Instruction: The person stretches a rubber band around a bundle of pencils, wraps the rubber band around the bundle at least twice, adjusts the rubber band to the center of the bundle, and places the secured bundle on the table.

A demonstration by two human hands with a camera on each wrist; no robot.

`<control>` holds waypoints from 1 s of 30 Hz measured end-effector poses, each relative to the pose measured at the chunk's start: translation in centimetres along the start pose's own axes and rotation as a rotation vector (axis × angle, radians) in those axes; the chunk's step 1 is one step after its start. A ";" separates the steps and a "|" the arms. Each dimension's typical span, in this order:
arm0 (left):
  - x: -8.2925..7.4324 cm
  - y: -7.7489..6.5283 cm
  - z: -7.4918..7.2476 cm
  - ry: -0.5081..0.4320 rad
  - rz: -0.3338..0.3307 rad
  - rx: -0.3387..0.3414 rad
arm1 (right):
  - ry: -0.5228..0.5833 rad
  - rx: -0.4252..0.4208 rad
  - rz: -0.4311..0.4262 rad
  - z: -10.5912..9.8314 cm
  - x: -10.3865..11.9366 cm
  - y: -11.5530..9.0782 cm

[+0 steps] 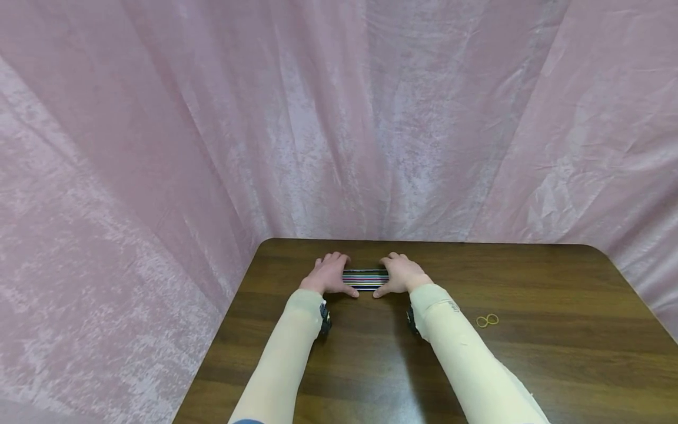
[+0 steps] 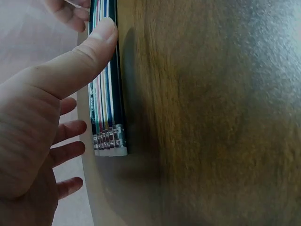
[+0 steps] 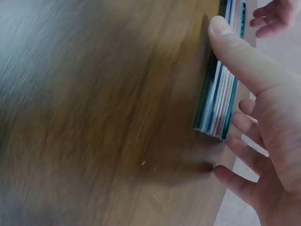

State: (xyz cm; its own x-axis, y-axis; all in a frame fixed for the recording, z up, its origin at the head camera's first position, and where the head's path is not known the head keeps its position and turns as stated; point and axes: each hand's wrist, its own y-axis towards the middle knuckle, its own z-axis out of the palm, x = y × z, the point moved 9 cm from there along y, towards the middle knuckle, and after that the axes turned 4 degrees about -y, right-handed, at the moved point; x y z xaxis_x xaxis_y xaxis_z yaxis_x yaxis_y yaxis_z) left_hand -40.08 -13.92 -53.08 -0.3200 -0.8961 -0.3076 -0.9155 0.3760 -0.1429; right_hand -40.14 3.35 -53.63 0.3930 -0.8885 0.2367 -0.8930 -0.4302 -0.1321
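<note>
A row of several pencils (image 1: 365, 281) in dark, white, red, blue and green lies side by side near the table's far edge. My left hand (image 1: 328, 275) holds the row by its left end, thumb along the near side and fingers beyond the far side. Metal ferrules (image 2: 109, 138) and pale erasers (image 2: 111, 152) show at that end in the left wrist view. From the right, my right hand (image 1: 401, 275) holds the other end the same way, its lower fingers spread. The right wrist view shows the pencils' flat ends (image 3: 209, 133). Fingertip contact on the far side is partly hidden.
Two yellow rubber bands (image 1: 487, 321) lie on the brown wooden table (image 1: 556, 353), right of the right forearm. A pink curtain (image 1: 328, 118) hangs behind the table and along its left side. Both wrists carry a small black camera (image 1: 325, 321).
</note>
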 end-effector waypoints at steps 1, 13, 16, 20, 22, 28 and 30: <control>0.0 0.0 0.0 0.002 -0.004 0.006 | -0.008 0.002 0.010 0.0 0.0 0.0; -0.4 0.4 0.6 0.059 -0.011 0.010 | -0.016 -0.032 0.031 0.5 0.5 0.6; -0.3 0.4 0.6 0.070 -0.021 0.003 | 0.009 -0.043 0.036 0.8 0.6 0.9; -0.7 0.3 0.6 0.079 -0.014 -0.004 | 0.018 -0.048 0.043 0.9 0.9 1.2; -1.0 0.2 0.4 0.082 -0.012 -0.008 | 0.012 -0.050 0.047 0.9 1.0 1.2; -1.4 0.0 0.3 0.088 -0.029 -0.013 | -0.003 -0.026 0.066 1.0 1.1 1.2; -1.3 0.1 0.4 0.096 -0.036 -0.010 | -0.002 -0.022 0.070 1.0 1.2 1.1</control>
State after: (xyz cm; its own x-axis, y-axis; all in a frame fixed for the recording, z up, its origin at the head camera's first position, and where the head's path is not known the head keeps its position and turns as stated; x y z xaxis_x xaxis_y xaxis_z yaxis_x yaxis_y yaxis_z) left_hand -39.63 -12.59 -53.05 -0.3087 -0.9274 -0.2111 -0.9289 0.3417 -0.1428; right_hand -40.43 1.68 -54.45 0.3297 -0.9167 0.2259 -0.9230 -0.3632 -0.1267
